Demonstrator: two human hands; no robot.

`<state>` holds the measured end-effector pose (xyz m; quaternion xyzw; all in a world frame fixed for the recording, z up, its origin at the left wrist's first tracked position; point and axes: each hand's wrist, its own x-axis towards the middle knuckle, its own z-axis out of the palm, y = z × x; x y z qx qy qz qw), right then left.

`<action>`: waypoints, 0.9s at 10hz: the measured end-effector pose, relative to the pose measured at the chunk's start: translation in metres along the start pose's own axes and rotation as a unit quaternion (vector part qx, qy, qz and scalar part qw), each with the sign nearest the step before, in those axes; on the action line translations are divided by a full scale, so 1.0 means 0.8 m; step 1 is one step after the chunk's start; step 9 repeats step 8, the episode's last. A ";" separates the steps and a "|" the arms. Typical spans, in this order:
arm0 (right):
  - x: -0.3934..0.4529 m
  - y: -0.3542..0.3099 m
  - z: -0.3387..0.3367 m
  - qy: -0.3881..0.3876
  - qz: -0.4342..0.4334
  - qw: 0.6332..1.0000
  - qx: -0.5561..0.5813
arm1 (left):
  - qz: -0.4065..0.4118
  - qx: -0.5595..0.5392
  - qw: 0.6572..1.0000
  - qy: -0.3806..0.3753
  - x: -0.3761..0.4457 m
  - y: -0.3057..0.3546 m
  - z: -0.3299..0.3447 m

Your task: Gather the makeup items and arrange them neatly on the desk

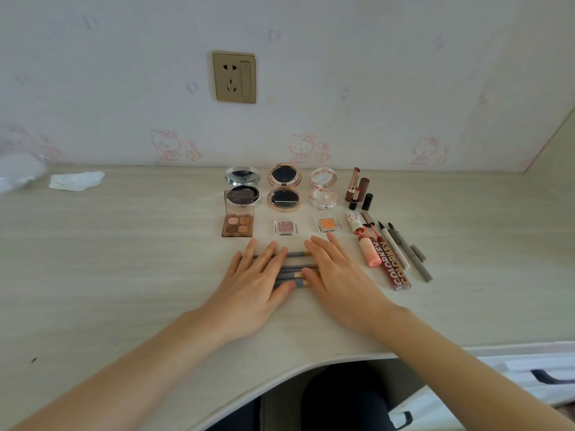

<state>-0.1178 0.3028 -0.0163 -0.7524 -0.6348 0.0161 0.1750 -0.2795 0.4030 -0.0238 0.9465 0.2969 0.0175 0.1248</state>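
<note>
Several grey makeup brushes (295, 270) lie side by side on the pale desk (140, 259). My left hand (255, 284) and my right hand (336, 275) lie flat on them with straight fingers, hiding their ends. Behind stand three open compacts: silver (242, 187), rose-gold (284, 187) and pink (323, 189). In front of those lie a four-pan eyeshadow palette (238, 223), a pink single shadow (285, 227) and an orange one (328, 224). Lipsticks (357, 188) stand at the right, with lip glosses (384, 262) and liner pens (407, 253) laid in a row.
A crumpled white tissue (76, 181) and a clear plastic item (18, 172) lie at the far left by the wall. A wall socket (234, 77) is above the desk. Drawers with a dark handle (547, 376) sit below the desk's curved front edge at right.
</note>
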 end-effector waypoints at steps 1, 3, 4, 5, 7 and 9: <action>0.007 -0.003 0.002 0.004 -0.004 1.000 -0.004 | 0.000 0.004 1.000 0.007 0.000 0.000 0.001; 0.010 -0.003 0.007 -0.008 0.001 1.000 0.009 | -0.012 0.034 0.999 0.001 0.003 -0.005 0.001; 0.006 0.000 0.009 -0.014 0.006 1.000 0.008 | -0.015 0.040 0.999 -0.006 0.004 -0.007 -0.001; 0.003 0.004 0.008 -0.012 0.010 1.000 0.009 | -0.015 0.039 0.999 0.000 0.003 -0.008 -0.004; -0.008 0.007 0.003 0.015 0.013 1.000 0.018 | -0.016 0.020 0.999 0.030 0.000 -0.006 -0.012; -0.016 0.006 -0.001 0.027 0.021 0.999 0.005 | -0.018 0.006 0.997 0.070 -0.005 -0.005 -0.017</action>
